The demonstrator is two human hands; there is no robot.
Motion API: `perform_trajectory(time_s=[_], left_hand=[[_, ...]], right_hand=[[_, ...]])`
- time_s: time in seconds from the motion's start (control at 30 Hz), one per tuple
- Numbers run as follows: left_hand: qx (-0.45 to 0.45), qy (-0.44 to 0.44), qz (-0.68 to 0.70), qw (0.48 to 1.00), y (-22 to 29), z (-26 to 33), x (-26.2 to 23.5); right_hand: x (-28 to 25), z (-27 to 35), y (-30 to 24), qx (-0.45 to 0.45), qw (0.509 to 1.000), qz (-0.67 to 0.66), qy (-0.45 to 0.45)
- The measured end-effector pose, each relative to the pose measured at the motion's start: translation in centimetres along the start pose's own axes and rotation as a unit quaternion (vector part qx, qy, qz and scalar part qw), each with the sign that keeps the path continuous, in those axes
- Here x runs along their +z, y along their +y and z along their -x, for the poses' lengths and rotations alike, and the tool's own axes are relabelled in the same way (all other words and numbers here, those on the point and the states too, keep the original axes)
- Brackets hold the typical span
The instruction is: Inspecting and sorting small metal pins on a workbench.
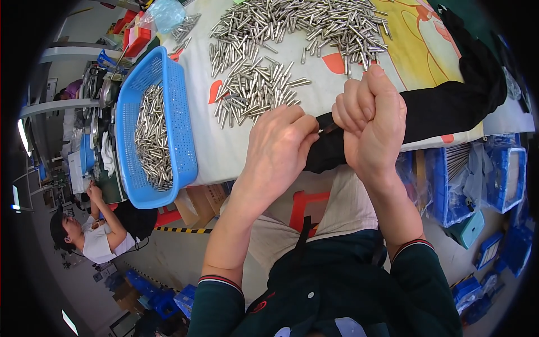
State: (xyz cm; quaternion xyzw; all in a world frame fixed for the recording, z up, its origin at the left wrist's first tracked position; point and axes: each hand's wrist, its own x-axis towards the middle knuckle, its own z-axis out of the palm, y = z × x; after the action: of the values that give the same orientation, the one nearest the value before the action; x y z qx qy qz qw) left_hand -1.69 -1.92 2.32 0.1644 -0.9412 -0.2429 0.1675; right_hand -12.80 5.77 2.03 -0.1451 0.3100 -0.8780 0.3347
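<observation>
My left hand (279, 147) is closed in a pinch, with the bright tip of a small metal pin (320, 131) showing at its fingertips. Close beside it, my right hand (375, 121) is curled into a fist with the thumb up; what lies inside its fingers is hidden. A thin dark piece (332, 128) shows in the gap between the hands. Both hands are above a black cloth (429, 112) at the table's near edge. Beyond them lies a small heap of silvery metal pins (255, 90), and farther back spreads a larger heap (281, 22).
A blue perforated basket (191, 151) holding many similar pins stands on the left of the patterned tablecloth (210, 160). A plastic bag (168, 16) lies at the far left. Blue crates (446, 196) are below the table's right side. Another person (101, 238) sits at the left.
</observation>
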Motion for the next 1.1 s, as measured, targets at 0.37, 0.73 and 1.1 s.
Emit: perform_trajectory(time_s=[0.37,0.73,1.1], left_hand=[[0.015,0.013,0.032,0.999,-0.4,0.2,0.4],[0.042,0.024,0.001,0.999,-0.2,0.2,0.2],[-0.050,0.112,-0.207,0.971,-1.8,-2.2,-4.5]], right_hand=[[0.3,1.2,0.5,-0.028,0.993,0.108,-0.031],[0.4,1.0,1.4,-0.064,0.980,0.178,-0.062],[-0.1,1.5,0.8,-0.062,0.988,0.133,-0.041]])
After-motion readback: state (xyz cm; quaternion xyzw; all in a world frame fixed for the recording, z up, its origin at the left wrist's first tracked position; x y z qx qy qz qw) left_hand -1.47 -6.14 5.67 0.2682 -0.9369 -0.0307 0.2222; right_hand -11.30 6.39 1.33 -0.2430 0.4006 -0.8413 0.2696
